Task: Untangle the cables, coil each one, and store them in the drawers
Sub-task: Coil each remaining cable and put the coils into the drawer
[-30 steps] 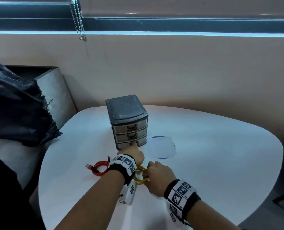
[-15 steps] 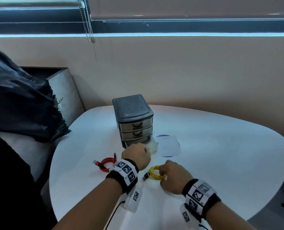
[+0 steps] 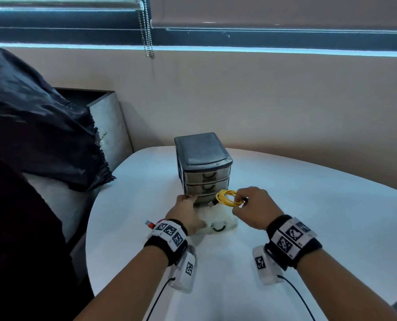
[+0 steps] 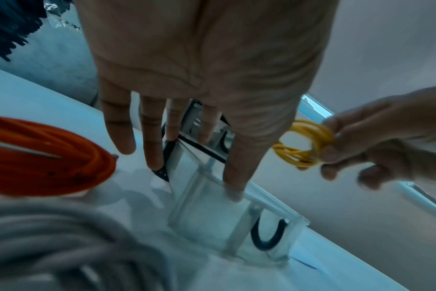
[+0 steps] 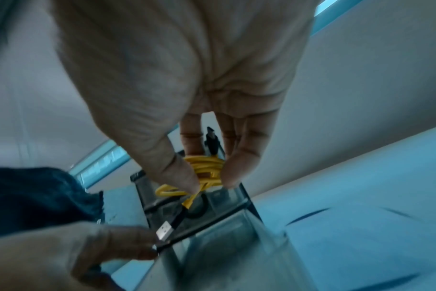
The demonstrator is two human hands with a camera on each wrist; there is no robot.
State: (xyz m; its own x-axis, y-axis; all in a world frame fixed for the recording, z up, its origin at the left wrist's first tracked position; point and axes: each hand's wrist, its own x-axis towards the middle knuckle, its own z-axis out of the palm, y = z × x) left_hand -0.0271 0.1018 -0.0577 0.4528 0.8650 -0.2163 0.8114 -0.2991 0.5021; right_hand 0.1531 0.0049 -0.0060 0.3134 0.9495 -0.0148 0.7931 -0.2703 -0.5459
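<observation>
Right hand (image 3: 254,208) has a pinch grip, thumb against fingers, on the coiled yellow cable with black USB plugs (image 3: 227,198). The coil is in the air just in front of the small dark grey three-drawer plastic organiser (image 3: 203,167), above the pulled-out clear bottom drawer (image 3: 218,224). One black plug hangs off the coil's left side with its silver end showing in the right wrist view (image 5: 165,233); the other pokes up between the fingers.

Left hand (image 3: 187,215): fingers straight and spread, nothing held. Fingertips (image 4: 233,189) rest on the clear drawer's left wall and the organiser's lower left corner. The drawer has a dark U-shaped handle on its front; I can't see anything inside it. The top two drawers are pushed in.

Coiled red-orange cable (image 4: 45,155) lies on the white rounded table (image 3: 308,216) to the left of the left hand. In the head view only its red plug (image 3: 149,224) shows past the wrist. A blurred grey cable bundle (image 4: 70,250) fills the lower left of the left wrist view, too close to the lens to place.

Both wrists carry black bands with white marker tags and white camera pods with black leads. Dark cloth (image 3: 35,126) is draped left of the table, and a bead chain (image 3: 146,26) hangs from the window blind.
</observation>
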